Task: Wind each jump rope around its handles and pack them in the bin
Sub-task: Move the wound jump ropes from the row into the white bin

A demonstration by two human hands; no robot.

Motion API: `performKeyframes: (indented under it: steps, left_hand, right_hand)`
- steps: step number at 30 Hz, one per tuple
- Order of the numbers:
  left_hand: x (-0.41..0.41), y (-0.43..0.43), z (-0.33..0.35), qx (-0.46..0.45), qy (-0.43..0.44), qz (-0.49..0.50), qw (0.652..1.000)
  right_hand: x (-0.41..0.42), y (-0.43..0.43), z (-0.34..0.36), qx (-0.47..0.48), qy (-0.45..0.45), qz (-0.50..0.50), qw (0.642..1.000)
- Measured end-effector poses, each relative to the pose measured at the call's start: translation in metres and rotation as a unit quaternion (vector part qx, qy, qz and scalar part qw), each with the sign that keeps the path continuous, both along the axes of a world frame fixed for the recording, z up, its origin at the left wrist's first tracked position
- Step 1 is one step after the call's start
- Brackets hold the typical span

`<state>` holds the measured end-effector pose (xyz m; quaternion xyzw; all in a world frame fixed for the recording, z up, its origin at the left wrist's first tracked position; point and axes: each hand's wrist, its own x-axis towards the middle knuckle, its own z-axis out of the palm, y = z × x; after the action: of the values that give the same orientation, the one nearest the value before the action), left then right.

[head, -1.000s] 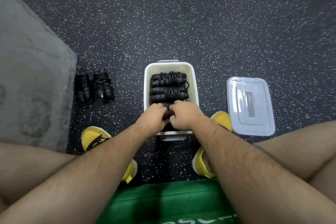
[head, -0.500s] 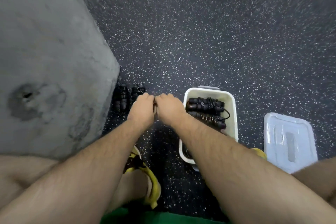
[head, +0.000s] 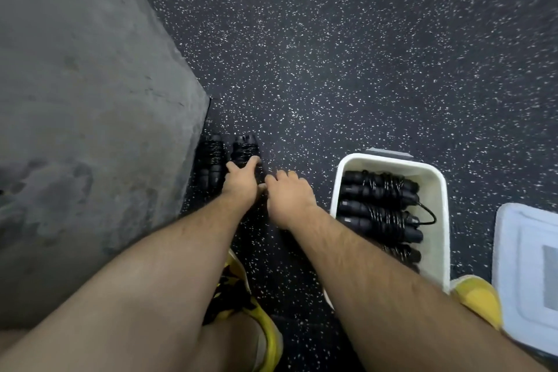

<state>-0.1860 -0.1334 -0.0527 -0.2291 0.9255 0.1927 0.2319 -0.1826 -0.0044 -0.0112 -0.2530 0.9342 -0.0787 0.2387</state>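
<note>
Two wound black jump ropes lie on the speckled floor beside the grey mat: one (head: pixel 210 160) against the mat's edge, the other (head: pixel 245 146) just right of it. My left hand (head: pixel 241 184) is closed around the near end of the right-hand bundle, thumb on one side and fingers on the other. Just to its right, my right hand (head: pixel 288 198) hovers with fingers loosely curled, holding nothing. The white bin (head: pixel 389 160) stands to the right with several wound jump ropes (head: pixel 379 208) stacked inside; a loop of cord sticks out towards its right wall.
A thick grey mat (head: pixel 90 130) fills the left side, its edge close to the two bundles. The bin's pale lid (head: pixel 525 275) lies at the far right. My yellow shoes (head: pixel 265 338) (head: pixel 478 296) and bare knees are at the bottom.
Both hands left the bin and swung left to the two bundles by the mat. My left hand has closed on the right-hand bundle. The camera turned left with them.
</note>
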Motion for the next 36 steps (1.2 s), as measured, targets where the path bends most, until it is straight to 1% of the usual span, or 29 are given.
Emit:
performKeyframes:
  steps: [2, 6, 8, 10, 12, 14, 17, 19, 23, 26, 29, 33, 36]
  left_hand:
    - [-0.001, 0.005, 0.002, 0.003, 0.032, 0.018, 0.999]
    - [0.007, 0.011, 0.007, 0.010, 0.059, -0.044, 0.997]
    - [0.014, 0.023, 0.017, 0.028, 0.055, -0.045, 0.997]
    - [0.022, 0.035, 0.031, 0.015, 0.064, -0.051, 0.997]
    - [0.028, 0.043, 0.048, 0.013, 0.103, -0.046, 0.993]
    - [0.030, 0.048, 0.068, 0.017, 0.164, -0.057, 0.985]
    - [0.025, 0.058, 0.103, 0.023, 0.246, -0.136, 0.959]
    - [0.021, 0.070, 0.128, 0.046, 0.269, -0.190, 0.943]
    - [0.015, 0.104, 0.151, 0.109, 0.261, -0.262, 0.923]
    - [0.008, 0.136, 0.147, 0.143, 0.226, -0.260, 0.928]
    - [0.005, 0.166, 0.135, 0.136, 0.209, -0.283, 0.926]
    - [0.005, 0.182, 0.104, 0.147, 0.167, -0.296, 0.929]
    - [0.010, 0.181, 0.072, 0.106, 0.130, -0.358, 0.919]
  right_hand:
    - [-0.001, 0.006, 0.001, -0.001, 0.004, -0.003, 1.000]
    - [-0.006, 0.024, 0.014, -0.019, 0.022, -0.013, 0.999]
    - [-0.006, 0.037, 0.024, -0.019, 0.023, -0.018, 0.999]
    - [-0.004, 0.051, 0.034, -0.019, 0.034, -0.018, 0.999]
    - [0.000, 0.065, 0.044, -0.031, 0.055, -0.017, 0.998]
    - [0.005, 0.078, 0.054, -0.049, 0.091, -0.011, 0.995]
    - [0.007, 0.100, 0.071, -0.061, 0.155, -0.015, 0.986]
    - [0.007, 0.117, 0.083, -0.066, 0.187, -0.037, 0.980]
    - [0.003, 0.156, 0.097, -0.044, 0.208, -0.057, 0.975]
    - [0.005, 0.182, 0.094, -0.001, 0.184, -0.083, 0.979]
    - [0.011, 0.200, 0.077, 0.015, 0.153, -0.130, 0.980]
    - [0.007, 0.207, 0.054, 0.000, 0.120, -0.144, 0.982]
    - [0.015, 0.211, 0.032, -0.041, 0.063, -0.163, 0.984]
